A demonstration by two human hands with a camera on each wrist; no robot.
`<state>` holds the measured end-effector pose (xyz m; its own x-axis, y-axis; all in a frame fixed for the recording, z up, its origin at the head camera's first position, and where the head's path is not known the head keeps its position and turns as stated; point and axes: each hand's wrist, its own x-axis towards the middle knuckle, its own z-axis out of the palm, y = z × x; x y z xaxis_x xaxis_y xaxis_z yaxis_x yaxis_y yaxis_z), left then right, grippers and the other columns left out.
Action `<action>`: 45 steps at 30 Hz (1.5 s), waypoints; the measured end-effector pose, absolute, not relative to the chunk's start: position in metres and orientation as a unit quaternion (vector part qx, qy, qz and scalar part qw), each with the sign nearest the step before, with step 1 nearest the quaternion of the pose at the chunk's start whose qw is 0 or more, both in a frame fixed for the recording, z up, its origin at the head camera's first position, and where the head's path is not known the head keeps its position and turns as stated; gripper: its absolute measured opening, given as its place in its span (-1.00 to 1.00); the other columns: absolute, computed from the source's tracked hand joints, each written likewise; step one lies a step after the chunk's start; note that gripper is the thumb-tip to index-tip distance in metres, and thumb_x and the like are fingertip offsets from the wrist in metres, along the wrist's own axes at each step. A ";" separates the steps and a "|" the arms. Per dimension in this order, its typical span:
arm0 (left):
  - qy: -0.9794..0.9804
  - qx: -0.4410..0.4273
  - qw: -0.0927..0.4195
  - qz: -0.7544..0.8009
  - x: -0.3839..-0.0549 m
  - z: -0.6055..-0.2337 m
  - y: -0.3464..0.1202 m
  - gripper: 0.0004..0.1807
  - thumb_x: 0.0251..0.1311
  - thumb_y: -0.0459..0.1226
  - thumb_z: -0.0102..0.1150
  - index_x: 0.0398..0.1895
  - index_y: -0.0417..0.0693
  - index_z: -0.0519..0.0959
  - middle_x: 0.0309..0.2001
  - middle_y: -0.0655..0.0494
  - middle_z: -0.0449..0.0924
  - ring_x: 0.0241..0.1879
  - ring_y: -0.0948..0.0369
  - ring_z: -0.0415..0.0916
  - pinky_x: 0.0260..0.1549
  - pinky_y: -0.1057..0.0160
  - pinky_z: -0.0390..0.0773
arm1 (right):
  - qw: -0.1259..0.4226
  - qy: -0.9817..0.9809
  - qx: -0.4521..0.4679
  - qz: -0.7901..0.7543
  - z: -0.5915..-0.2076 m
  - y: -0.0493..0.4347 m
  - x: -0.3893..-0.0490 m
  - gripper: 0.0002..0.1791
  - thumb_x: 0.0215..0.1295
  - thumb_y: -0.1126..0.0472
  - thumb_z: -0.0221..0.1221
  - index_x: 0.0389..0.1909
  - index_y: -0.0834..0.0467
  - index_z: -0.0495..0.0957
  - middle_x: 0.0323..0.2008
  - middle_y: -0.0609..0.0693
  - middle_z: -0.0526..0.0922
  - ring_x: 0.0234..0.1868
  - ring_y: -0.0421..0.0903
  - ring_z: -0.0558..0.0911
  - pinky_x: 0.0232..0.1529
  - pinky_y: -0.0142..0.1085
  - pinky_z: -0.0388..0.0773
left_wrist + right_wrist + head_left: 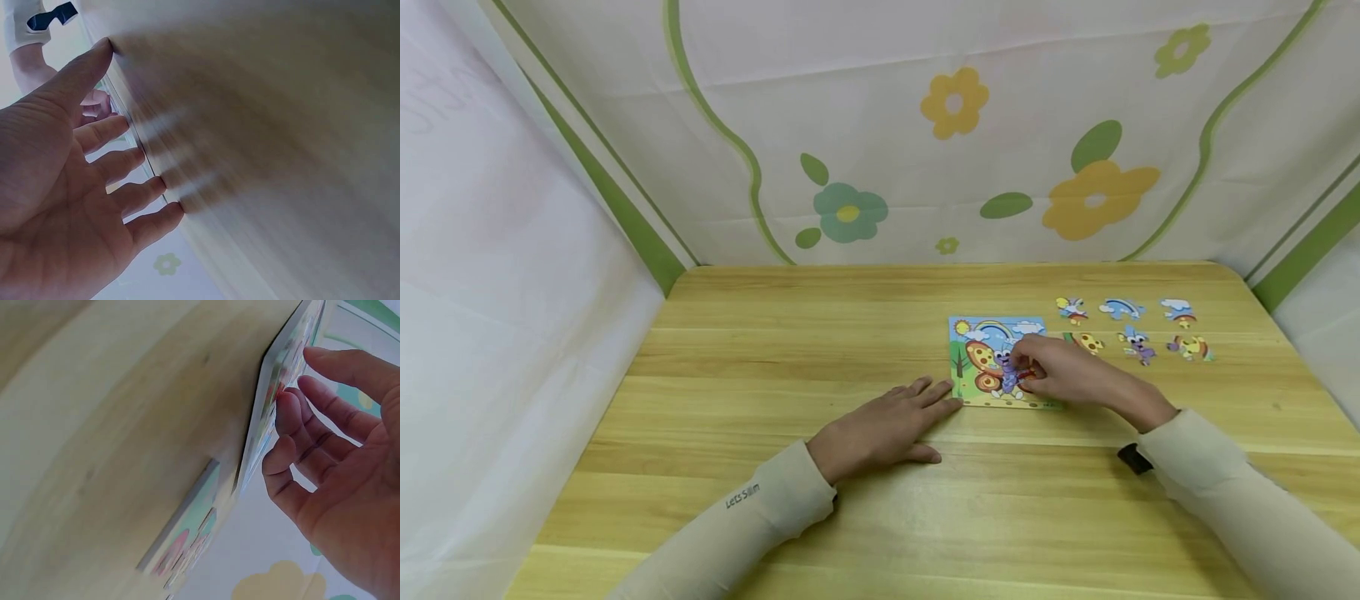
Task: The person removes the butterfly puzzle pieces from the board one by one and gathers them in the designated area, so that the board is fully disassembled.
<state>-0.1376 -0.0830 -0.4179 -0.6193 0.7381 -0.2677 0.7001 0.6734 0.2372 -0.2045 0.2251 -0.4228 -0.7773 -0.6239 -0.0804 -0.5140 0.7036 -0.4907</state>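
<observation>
A butterfly jigsaw puzzle board [977, 396] lies flat on the wooden table, showing a sun, a rainbow and a tree around a purple-bodied butterfly. My left hand [880, 429] rests on the table with spread fingers, its fingertips at the board's left edge. In the left wrist view the left hand [69, 181] has its fingertips down at that edge. Over the board's right side is my right hand [1067, 371], fingers bent down onto the picture. The right wrist view shows the right hand [337, 431] with thumb and forefinger apart and no piece visible between them.
To the right of the board lie several loose jigsaw pieces in two rows, among them a rainbow piece [1122, 309], a purple butterfly-body piece [1138, 346] and a cloud piece [1178, 311]. A flower-printed curtain [910, 167] stands behind the table [760, 333].
</observation>
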 end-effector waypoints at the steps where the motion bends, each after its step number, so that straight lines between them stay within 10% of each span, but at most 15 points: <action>1: 0.898 0.401 0.172 0.054 -0.138 -0.418 -0.083 -0.17 0.50 0.12 0.11 0.70 0.12 0.09 0.71 0.05 -0.04 0.68 -0.02 0.00 0.58 -0.03 0.22 | 0.123 0.916 -0.309 -0.225 -0.423 0.225 -0.205 -0.82 0.33 0.36 0.35 -0.08 0.20 0.64 -0.21 -0.03 0.64 -0.29 -0.15 0.52 -0.29 -0.29 0.50; 45: 0.897 0.402 0.177 0.039 -0.138 -0.417 -0.079 -0.16 0.51 0.14 0.07 0.72 0.12 0.05 0.73 0.10 -0.10 0.69 -0.01 -0.04 0.56 -0.08 0.24 | 0.228 0.893 -0.295 -0.252 -0.419 0.217 -0.211 -0.68 0.15 0.53 0.22 -0.05 0.30 0.52 -0.14 0.09 0.55 -0.26 -0.10 0.46 -0.31 -0.34 0.49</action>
<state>-0.1379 -0.0793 -0.4168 -0.6140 0.7356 -0.2860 0.7080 0.6735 0.2124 -0.2115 0.2169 -0.4189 -0.7217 -0.6422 -0.2582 -0.4127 0.6987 -0.5843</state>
